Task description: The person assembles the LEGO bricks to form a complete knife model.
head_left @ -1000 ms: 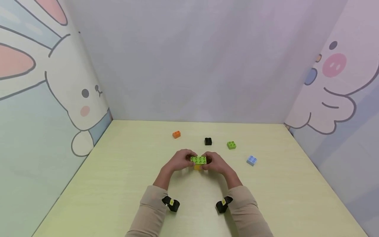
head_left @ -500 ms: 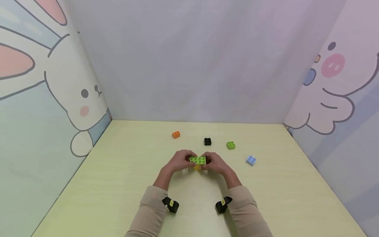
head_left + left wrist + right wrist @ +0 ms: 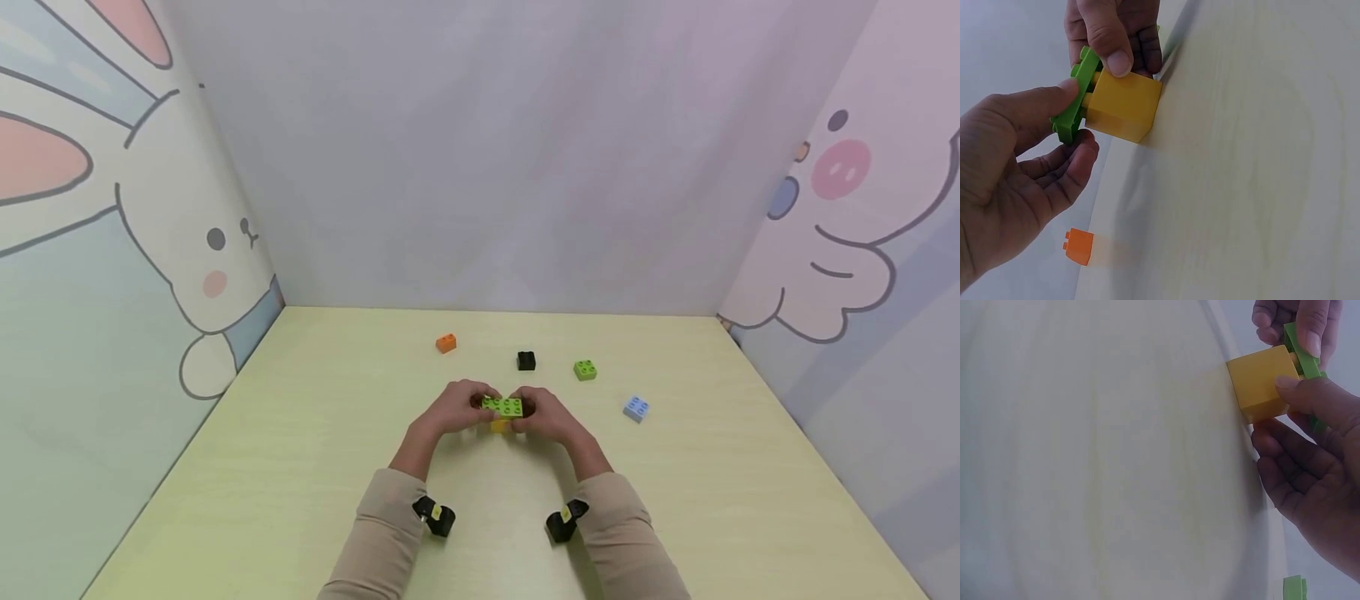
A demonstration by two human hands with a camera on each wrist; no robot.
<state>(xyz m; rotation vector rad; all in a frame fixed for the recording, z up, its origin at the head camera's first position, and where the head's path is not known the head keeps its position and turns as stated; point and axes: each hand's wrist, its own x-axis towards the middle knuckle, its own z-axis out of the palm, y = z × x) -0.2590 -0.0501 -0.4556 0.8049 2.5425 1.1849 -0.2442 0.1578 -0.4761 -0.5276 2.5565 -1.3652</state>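
In the middle of the table, both hands meet at a long green toy building brick (image 3: 504,407) and a yellow block (image 3: 499,426) beneath it. My left hand (image 3: 455,407) pinches the green brick by one end, thumb on its side, as the left wrist view shows. The yellow block (image 3: 1124,106) is gripped by my right hand (image 3: 549,412), whose thumb presses its face in the right wrist view. Some yellow studs show in a narrow gap between the block and the green brick (image 3: 1300,353), so the two are not fully pressed together there.
Beyond the hands, an orange brick (image 3: 446,343), a black brick (image 3: 527,361), a small green brick (image 3: 585,370) and a light blue brick (image 3: 636,408) lie apart on the pale wooden table (image 3: 315,467). Cartoon-printed walls stand at the sides, with a plain wall behind.
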